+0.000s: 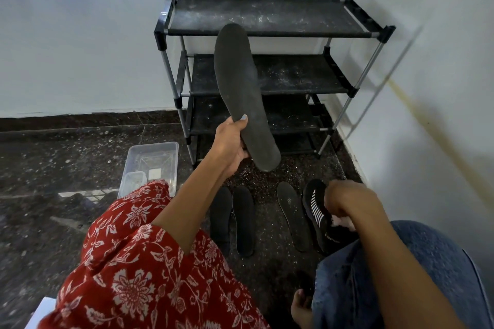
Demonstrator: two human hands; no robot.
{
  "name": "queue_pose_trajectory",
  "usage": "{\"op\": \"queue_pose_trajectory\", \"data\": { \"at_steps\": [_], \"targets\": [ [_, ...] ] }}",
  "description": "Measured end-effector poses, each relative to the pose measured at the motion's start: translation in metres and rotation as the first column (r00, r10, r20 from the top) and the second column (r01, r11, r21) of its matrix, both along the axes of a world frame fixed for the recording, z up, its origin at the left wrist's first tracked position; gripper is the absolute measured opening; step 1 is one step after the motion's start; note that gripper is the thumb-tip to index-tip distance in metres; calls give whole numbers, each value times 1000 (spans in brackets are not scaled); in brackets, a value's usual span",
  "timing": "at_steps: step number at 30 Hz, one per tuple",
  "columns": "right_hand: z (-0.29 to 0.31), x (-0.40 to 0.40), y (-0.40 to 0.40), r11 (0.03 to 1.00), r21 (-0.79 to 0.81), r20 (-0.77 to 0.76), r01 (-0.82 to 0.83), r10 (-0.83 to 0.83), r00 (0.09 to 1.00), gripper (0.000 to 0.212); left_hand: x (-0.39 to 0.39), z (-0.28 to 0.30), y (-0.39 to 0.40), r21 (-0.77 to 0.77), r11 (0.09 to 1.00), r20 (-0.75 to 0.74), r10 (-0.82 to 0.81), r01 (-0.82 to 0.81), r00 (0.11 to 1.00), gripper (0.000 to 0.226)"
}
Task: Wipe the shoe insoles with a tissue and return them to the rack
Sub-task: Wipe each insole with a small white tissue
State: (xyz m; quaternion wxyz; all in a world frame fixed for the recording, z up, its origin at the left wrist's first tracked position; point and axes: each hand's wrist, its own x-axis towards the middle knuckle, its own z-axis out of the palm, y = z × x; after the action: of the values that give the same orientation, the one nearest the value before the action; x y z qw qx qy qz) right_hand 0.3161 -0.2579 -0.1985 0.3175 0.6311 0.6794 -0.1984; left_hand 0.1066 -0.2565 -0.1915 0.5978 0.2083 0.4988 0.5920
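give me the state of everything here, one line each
held insole: raised in front of the rack, gripped near its heel end
left hand: grips the held insole
right hand: curled, low by the patterned insole; a bit of pale material shows under it
three plain insoles: flat on the floor
patterned insole: on the floor, partly hidden by the right hand
rack: shelves dusty, nothing on them
plastic tub: open, on the floor

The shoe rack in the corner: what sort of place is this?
Probably a home entryway or room corner. A dusty black shoe rack stands against white walls on a dark speckled stone floor, with insoles lying on it.
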Motion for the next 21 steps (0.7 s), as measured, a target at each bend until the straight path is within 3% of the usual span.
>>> {"op": "queue_pose_trajectory", "data": {
  "at_steps": [2, 4, 6, 11, 16, 21],
  "targets": [
    [2, 4, 10, 995, 19, -238, 101, -94, 967, 18, 1, 2, -2, 7, 1000, 2, -26, 26, 1000, 30],
    [10, 7, 15, 987, -19, -526, 159, -146, 838, 25, 2, 4, -4, 19, 997, 36, -79, 79, 996, 24],
    [14, 10, 14, 990, -61, -676, 127, -134, 724, 33, 3, 7, -8, 36, 987, 80, -159, 156, 984, 25],
    [17, 11, 13, 992, -50, -809, 113, -107, 578, 52, 6, 8, -16, 24, 911, 85, -413, 412, 907, 30],
    [29, 4, 10, 997, 22, -895, 76, -14, 446, 41, 10, 5, -22, -19, 779, 125, -620, 626, 775, 27],
    [37, 2, 7, 986, 15, -939, 167, -44, 341, 35, 7, 11, -28, 8, 593, 162, -795, 805, 584, 30]
  ]
}}
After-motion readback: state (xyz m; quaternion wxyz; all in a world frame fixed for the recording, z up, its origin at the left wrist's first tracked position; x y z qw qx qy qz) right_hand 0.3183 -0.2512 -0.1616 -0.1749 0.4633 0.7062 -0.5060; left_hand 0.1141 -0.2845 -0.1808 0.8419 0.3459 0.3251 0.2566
